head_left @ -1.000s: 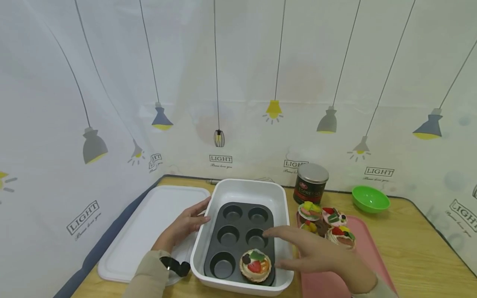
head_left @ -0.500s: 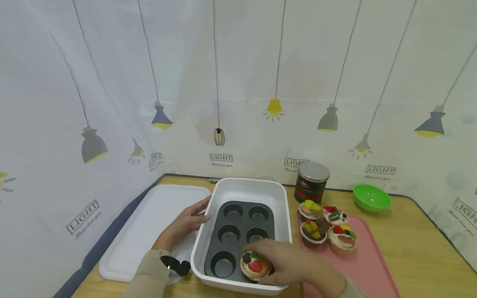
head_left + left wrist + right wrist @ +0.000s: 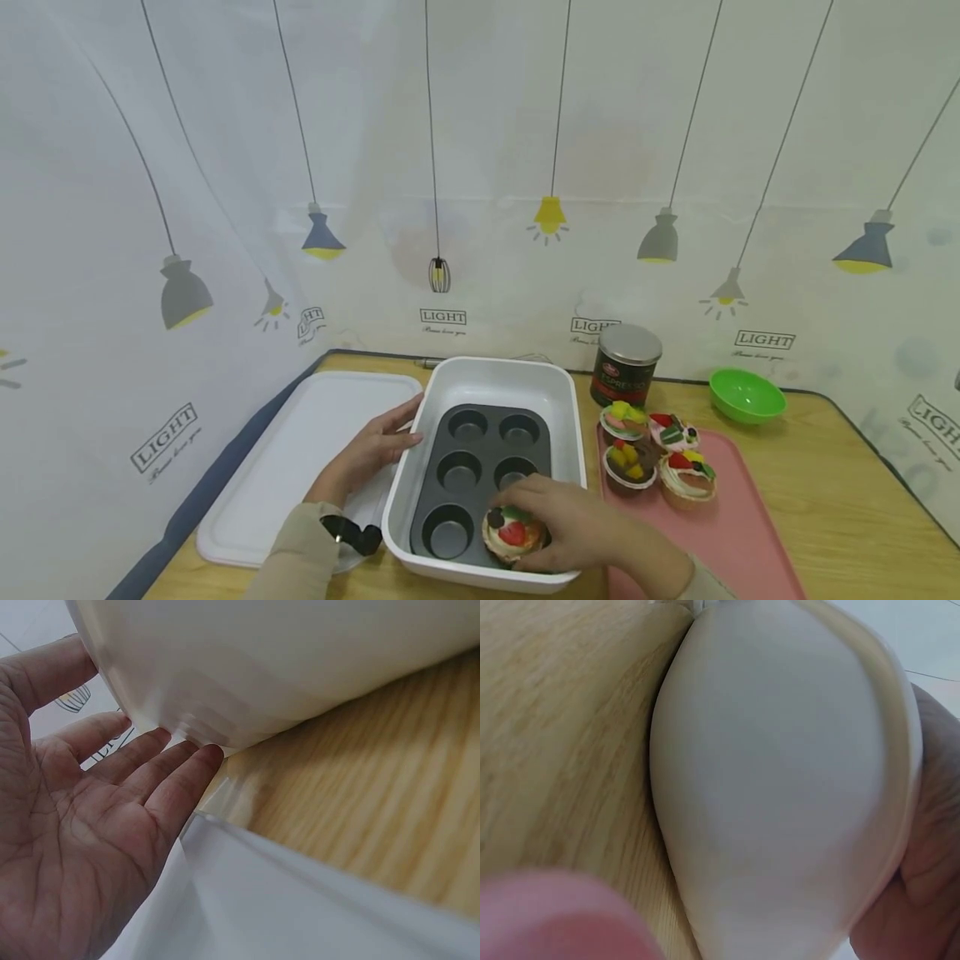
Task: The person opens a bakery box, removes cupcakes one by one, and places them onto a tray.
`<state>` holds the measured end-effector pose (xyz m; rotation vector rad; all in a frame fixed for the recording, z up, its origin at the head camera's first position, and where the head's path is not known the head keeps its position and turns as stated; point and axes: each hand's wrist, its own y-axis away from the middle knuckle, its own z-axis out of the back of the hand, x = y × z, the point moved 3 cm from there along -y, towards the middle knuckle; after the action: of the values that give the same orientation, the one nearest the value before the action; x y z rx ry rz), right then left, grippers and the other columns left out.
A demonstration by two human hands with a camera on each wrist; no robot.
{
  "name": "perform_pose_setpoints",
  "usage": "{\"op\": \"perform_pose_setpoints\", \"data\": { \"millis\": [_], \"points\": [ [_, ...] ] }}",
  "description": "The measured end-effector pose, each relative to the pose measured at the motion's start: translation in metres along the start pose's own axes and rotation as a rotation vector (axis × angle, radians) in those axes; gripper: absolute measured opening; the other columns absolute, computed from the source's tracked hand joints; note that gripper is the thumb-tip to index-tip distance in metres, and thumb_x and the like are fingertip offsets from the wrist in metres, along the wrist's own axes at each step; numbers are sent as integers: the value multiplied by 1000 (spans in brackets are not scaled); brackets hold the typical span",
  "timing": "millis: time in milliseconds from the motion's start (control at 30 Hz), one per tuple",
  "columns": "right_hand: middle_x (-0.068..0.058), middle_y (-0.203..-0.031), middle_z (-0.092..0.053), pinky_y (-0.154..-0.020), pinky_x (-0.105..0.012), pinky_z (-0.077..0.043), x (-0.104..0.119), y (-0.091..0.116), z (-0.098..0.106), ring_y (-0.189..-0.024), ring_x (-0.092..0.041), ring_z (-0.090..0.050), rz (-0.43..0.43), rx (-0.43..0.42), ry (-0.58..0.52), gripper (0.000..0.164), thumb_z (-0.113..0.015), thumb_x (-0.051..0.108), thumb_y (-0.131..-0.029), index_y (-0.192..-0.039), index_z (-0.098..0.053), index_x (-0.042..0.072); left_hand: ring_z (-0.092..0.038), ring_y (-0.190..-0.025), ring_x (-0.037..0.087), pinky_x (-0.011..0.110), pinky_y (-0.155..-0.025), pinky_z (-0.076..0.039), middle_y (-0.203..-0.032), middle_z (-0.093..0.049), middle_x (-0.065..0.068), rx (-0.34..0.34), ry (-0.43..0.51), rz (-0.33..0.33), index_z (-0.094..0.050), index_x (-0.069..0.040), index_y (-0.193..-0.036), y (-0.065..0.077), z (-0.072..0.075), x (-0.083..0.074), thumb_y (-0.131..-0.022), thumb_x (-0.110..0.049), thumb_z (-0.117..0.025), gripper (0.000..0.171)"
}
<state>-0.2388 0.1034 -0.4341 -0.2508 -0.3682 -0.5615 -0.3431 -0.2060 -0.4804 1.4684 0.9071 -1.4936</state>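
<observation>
In the head view a deep white baking dish [image 3: 517,382] holds a dark muffin tin [image 3: 480,479] with several cups. A fruit tart [image 3: 510,535] sits in the tin's near right cup. My right hand [image 3: 577,529] reaches over the dish's right wall and grips that tart with curled fingers and thumb. On the other side my left hand [image 3: 375,450] rests against the dish's left wall. The left wrist view has its fingertips [image 3: 202,761] touching the outside of the white wall, straight rather than curled. The right wrist view sees mostly the dish's outer side [image 3: 780,772], which hides the tart.
Right of the dish lies a pink tray [image 3: 738,517] with several cakes [image 3: 630,467]. A lidded espresso tin [image 3: 626,367] and a green bowl [image 3: 747,396] stand behind. A white tray or lid [image 3: 285,467] lies on the left. A printed curtain [image 3: 495,167] surrounds the table.
My right hand has come down from above the dish's right side and taken hold of the fruit tart. The left hand stays at the dish's left wall.
</observation>
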Motion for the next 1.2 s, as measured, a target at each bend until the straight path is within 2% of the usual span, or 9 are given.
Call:
{"op": "perform_pose_setpoints", "data": {
  "millis": [333, 833, 1200],
  "points": [
    [12, -130, -59, -100, -36, -52, -4, 0, -2, -120, -7, -55, -7, -13, -1, 56, -79, 48, -83, -132, -59, 30, -31, -148, 30, 45, -100, -52, -164, -30, -3, -19, 10, 15, -33, -28, -158, 0, -2, 0, -95, -18, -65, 72],
    [13, -129, -59, -98, -35, -52, -6, 0, -2, -119, -7, -54, -25, 8, -14, 56, -76, 54, -84, -131, -59, 31, -30, -148, 32, 45, -99, -52, -165, -27, -1, -6, -2, 5, -32, -28, -159, -1, -1, -1, -96, -18, -65, 72],
    [12, -130, -59, -97, -34, -53, -4, 1, 0, -119, -7, -55, -22, 10, -19, 55, -77, 51, -84, -131, -58, 31, -31, -148, 33, 45, -98, -53, -165, -27, 1, 3, 6, 2, -30, -26, -160, -1, -1, -1, -97, -15, -62, 71]
  ]
}}
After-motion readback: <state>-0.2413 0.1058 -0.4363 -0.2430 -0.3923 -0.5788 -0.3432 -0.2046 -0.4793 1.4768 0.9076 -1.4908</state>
